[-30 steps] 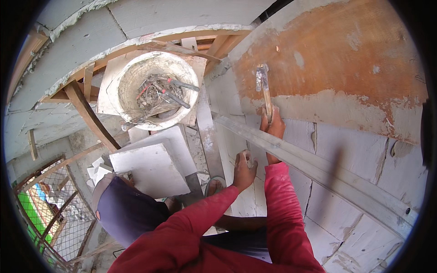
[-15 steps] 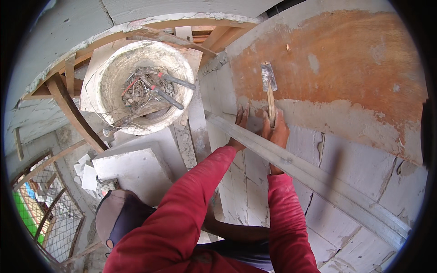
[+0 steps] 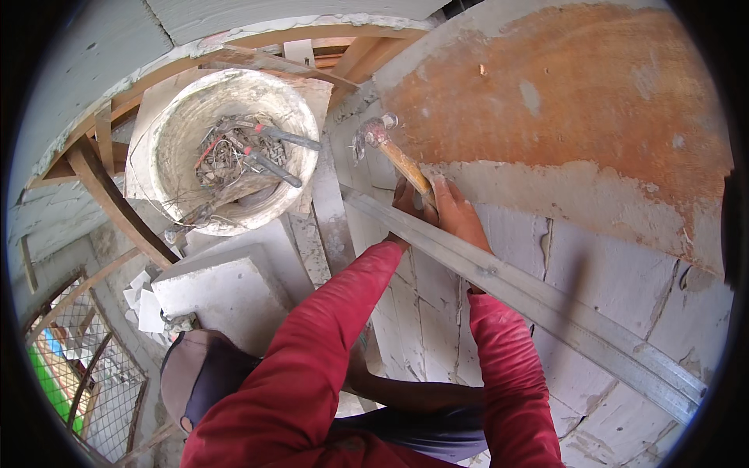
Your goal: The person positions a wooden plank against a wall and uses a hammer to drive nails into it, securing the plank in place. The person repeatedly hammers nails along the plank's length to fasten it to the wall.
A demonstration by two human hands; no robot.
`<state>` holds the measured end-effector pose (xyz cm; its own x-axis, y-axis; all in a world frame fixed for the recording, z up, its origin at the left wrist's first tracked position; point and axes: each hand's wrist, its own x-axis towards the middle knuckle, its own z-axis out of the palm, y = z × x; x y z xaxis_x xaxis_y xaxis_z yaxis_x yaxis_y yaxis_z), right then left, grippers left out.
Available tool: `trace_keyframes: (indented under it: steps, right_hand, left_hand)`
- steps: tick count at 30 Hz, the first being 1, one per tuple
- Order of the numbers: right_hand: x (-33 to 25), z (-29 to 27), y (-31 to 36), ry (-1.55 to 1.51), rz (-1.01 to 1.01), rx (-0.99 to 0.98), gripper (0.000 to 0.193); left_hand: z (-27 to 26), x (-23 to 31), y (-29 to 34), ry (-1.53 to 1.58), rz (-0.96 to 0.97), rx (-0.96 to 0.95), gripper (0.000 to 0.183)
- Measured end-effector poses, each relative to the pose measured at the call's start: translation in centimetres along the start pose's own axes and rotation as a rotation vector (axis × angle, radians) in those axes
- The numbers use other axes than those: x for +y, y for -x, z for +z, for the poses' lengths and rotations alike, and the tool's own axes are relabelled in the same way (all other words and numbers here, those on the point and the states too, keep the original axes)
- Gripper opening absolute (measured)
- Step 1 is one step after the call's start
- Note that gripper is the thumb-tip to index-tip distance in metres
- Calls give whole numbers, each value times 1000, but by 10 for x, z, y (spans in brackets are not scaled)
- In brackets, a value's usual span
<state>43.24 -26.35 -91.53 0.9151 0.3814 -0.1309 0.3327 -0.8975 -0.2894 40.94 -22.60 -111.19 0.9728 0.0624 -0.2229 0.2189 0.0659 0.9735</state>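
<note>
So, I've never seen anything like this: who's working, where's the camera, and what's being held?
No machine here: these are a person's bare hands, seen from a camera worn on the head, looking down. The right hand has its fingers around a hammer; the left hand is close beside it, though whether it touches is unclear. A metal bar slants across the view. At upper left stands a bucket with debris and tools inside; lower down are a pale block and a co-worker's cap.

Claw hammer (image 3: 401, 161) has a worn wooden handle and scuffed metal head. Held aslant, head toward upper left.
</note>
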Motion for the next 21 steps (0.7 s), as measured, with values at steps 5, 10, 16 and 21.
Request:
trace_keyframes:
  steps: [5, 10, 16, 21]
  right_hand:
    - [-5, -12, -9, 205, 92, -166, 63]
    - [-17, -17, -21, 314, 172, -320, 68]
    - [-16, -24, -17, 229, 95, -219, 73]
    - [-17, -32, -30, 373, 105, -264, 72]
  left_hand:
    - [-6, -5, -13, -102, -22, -66, 87]
    - [-1, -11, -16, -146, -16, -47, 86]
    - [-1, -12, -16, -99, 14, -54, 88]
    - [-2, -8, -17, -141, -31, -78, 95]
